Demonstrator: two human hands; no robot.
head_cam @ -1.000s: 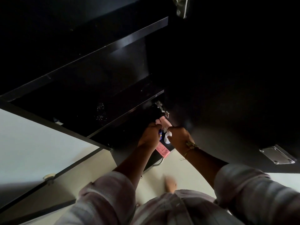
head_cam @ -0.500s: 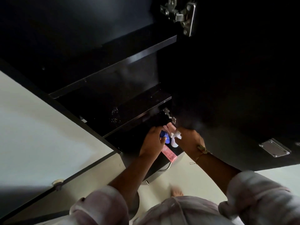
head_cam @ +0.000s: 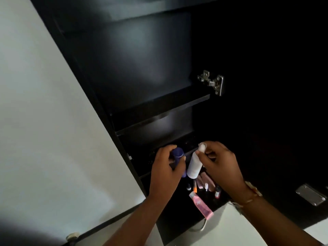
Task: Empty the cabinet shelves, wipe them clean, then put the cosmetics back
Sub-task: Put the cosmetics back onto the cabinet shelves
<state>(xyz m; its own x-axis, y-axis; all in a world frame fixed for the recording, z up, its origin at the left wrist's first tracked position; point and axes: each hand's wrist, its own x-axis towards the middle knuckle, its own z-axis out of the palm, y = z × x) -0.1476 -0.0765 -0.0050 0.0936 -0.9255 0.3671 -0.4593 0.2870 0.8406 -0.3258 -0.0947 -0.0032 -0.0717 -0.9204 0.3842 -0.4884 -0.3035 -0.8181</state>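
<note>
Before dark cabinet (head_cam: pixel 134 71), left hand (head_cam: pixel 166 167) grip clamped on blue bottle (head_cam: pixel 178 154), right hand (head_cam: pixel 221 164) grip on white bottle (head_cam: pixel 194 165)

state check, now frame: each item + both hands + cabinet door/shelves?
left hand: fingers closed around blue bottle, lifted
right hand: fingers gripping white bottle near its cap, lifted
pink tube: lying flat on bottom ledge, untouched
small bottles: grouped behind the tube, on the ledge
cabinet door: open
upper shelves: bare
</note>
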